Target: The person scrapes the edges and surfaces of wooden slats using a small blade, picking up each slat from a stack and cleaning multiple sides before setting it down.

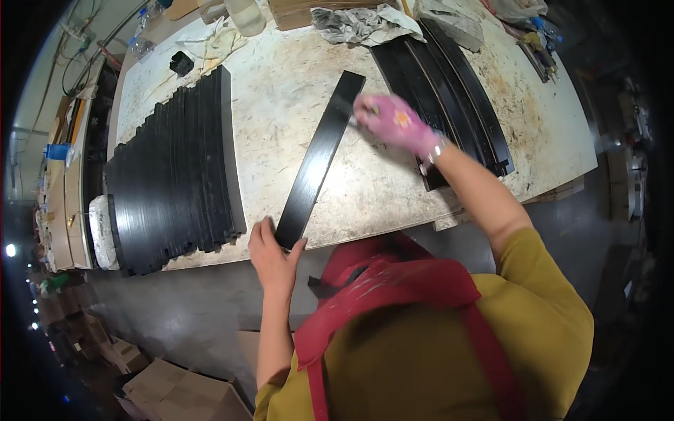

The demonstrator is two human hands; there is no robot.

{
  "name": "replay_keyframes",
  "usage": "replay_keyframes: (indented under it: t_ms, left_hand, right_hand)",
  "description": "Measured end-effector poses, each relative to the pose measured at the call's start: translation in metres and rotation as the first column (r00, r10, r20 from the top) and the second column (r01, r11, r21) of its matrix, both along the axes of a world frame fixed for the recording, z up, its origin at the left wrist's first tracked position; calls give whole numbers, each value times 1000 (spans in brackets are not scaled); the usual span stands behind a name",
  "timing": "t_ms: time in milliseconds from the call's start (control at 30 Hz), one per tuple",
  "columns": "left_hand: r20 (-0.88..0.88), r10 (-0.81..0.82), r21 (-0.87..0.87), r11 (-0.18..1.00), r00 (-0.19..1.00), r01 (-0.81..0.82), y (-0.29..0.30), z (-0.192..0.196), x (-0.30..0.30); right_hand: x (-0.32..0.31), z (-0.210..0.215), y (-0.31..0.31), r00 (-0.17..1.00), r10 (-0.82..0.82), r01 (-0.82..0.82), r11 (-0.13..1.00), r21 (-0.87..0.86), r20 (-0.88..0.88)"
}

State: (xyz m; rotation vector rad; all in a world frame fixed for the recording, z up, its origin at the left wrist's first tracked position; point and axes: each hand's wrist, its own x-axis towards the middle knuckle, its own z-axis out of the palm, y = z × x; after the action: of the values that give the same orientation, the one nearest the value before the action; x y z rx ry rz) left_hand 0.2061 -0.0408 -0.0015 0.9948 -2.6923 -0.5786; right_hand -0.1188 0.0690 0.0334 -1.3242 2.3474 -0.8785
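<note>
Nearest the viewer, a person wears a mustard shirt (547, 309) and a red apron (382, 298). The left hand (272, 256), bare, grips the near end of a black strip (319, 161), thumb along one side and fingers along the other. The strip lies slantwise on a stained white worktable (267, 119), its near end by the table's front edge. To its left stands a close row of black strips (172, 168). The right hand (397, 125), in a pink flowered glove, is beside the strip's farther part; blur prevents telling whether its fingers are closed on anything. Right of this hand lie long black pieces (449, 98). Farther back are a small black cup (181, 64), crumpled paper (361, 24) and a translucent container (245, 15).
</note>
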Motion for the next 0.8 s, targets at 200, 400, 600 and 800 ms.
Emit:
replay_keyframes:
  t_ms: [200,400,600,800]
  left_hand:
    - [-53,131,214,970,990,-116,5,-12,24]
    - [-168,94,115,991,981,-75,8,-21,31]
    - [-346,206,290,951,915,-105,11,-37,30]
    - [-443,201,260,961,873,-90,15,-49,46]
  right_hand:
    - [-7,-32,-53,944,34,23,986,166,-329]
    - [94,-2,-54,970,237,-241,936,256,47]
    - [22,-41,-44,953,26,-2,997,79,-302]
    - [190,-39,-33,847,528,-525,849,65,-63]
